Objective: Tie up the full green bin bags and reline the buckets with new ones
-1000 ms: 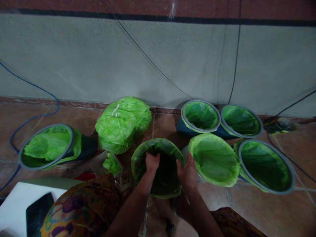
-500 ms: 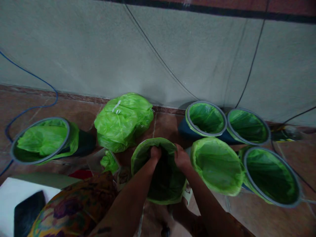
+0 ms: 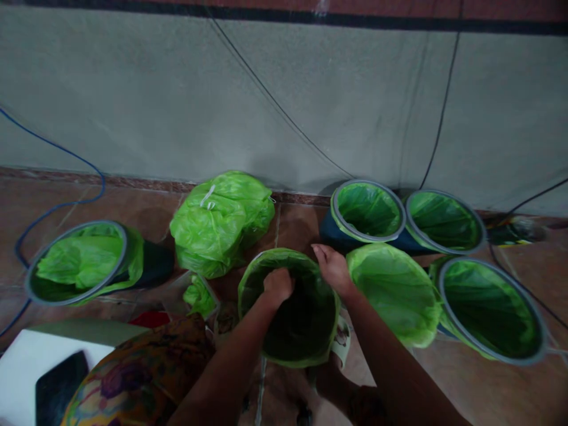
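A bin with a green bag liner (image 3: 306,354) stands in front of me, the liner folded over its rim. My left hand (image 3: 279,285) is down inside its mouth, fingers curled into a fist against the inner side; whatever they hold is hidden. At the far right rim is my right hand (image 3: 333,269), its fingers partly stretched out along the edge of the liner. Just right of this bin stands another bin (image 3: 393,293) with a green liner folded over it and no grey ring on top.
Three lined bins with grey rings, one by the wall (image 3: 369,210), stand on the right. A full green bag (image 3: 222,222) and a tilted lined bin (image 3: 77,260) lie left. Near my leg are a phone (image 3: 62,387) on a white surface and a small green bundle (image 3: 199,294).
My left hand has come up slightly and closed into a fist inside the bin. My right hand has shifted up from inside the rim, its fingers now straighter. The view has moved slightly.
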Demonstrator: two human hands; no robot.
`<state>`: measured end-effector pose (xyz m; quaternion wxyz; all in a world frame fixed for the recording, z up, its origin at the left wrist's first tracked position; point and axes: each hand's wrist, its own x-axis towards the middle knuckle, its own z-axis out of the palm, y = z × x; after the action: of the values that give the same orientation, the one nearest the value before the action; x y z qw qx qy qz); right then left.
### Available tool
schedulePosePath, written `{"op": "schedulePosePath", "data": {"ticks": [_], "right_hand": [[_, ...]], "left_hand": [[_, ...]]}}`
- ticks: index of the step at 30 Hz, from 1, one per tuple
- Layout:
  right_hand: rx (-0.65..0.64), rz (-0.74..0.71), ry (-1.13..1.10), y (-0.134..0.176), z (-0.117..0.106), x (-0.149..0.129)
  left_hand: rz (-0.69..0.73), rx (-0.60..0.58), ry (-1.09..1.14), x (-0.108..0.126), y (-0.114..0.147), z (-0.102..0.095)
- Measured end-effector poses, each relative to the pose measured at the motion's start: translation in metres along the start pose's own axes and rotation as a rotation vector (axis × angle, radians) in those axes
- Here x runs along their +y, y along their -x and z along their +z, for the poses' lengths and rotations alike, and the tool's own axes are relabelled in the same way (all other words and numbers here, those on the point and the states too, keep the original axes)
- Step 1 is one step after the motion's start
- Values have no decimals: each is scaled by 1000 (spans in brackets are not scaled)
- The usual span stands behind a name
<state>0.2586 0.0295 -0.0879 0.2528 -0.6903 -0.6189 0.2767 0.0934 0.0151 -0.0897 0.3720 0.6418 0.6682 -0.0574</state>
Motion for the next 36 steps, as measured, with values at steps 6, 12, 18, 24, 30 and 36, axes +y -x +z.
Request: {"op": "schedulePosePath", "data": {"ticks": [6, 12, 18, 24, 30, 36], "right_hand": [[-259, -108, -44, -13, 8, 3], [-310, -177, 69, 0, 16, 6], [-312, -109, 173, 1, 19, 7], [-43, 110, 149, 34, 34, 10], [185, 445, 98, 101, 57, -3], [321, 347, 43, 95, 31, -7]], "left_hand": [[342, 376, -18, 13, -4, -58], [422, 92, -240, -20, -33, -63], [301, 92, -265, -28, -32, -64], [315, 350, -154, -19, -14, -84], [77, 392, 191, -15, 20, -28], [-178, 239, 239, -13, -5, 11]]}}
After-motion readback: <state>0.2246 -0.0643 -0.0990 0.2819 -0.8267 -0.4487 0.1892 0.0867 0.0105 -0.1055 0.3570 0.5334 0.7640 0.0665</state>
